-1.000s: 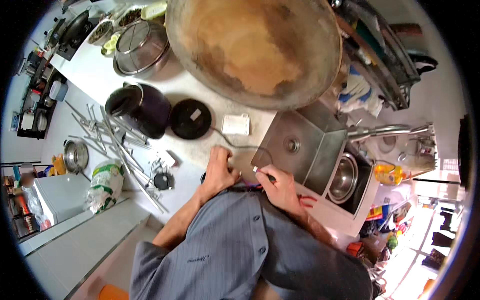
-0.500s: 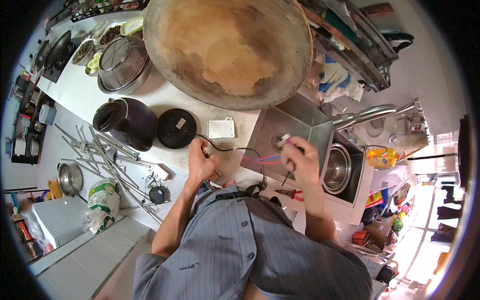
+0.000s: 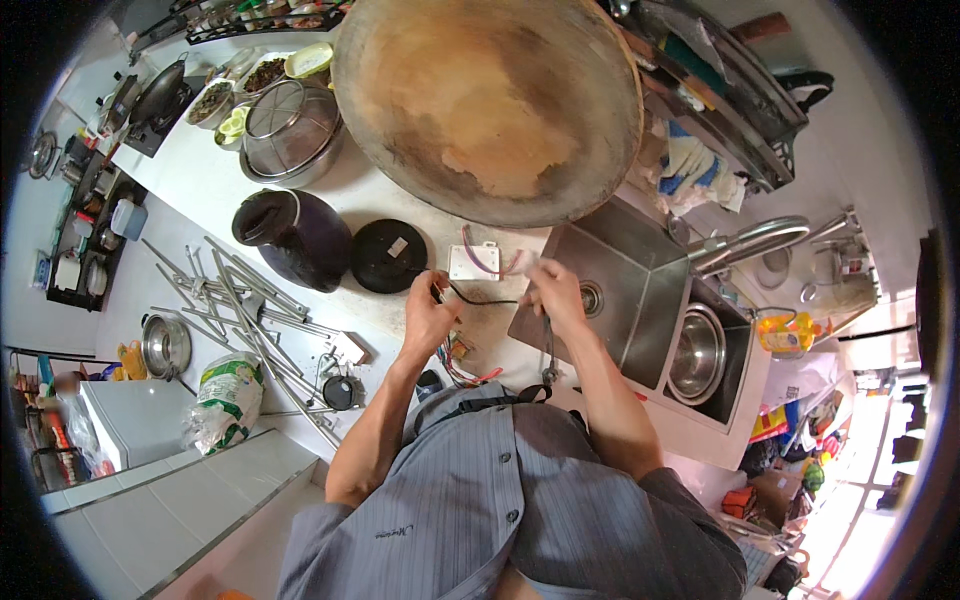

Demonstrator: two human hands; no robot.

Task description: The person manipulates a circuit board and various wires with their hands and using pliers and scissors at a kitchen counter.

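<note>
Pinched over the counter, my left hand (image 3: pixel 430 308) is closed on a black cable (image 3: pixel 478 299) that comes from a round black base (image 3: pixel 390 256). Facing it, my right hand (image 3: pixel 555 297) has its fingers together at a small white connector (image 3: pixel 524 263), blurred by motion. Purple and pink wires (image 3: pixel 476 252) loop from the connector over a white rectangular plate (image 3: pixel 474 263). Below my left hand lies a bundle of coloured wires (image 3: pixel 458 366) against my shirt. The black cable runs on toward my right hand, and its end is hidden there.
A dark kettle-like pot (image 3: pixel 292 240) stands left of the base. A huge wooden-looking round board (image 3: pixel 490 110) fills the back. The steel sink (image 3: pixel 630 250) with faucet (image 3: pixel 750 240) is on the right. Metal rods (image 3: pixel 250 310) and a small black round part (image 3: pixel 340 392) lie left.
The view has swung so that everything sits farther right. My right hand has come left, nearer my left hand, bringing the connector and wires over the white plate. My left hand keeps its pinch.
</note>
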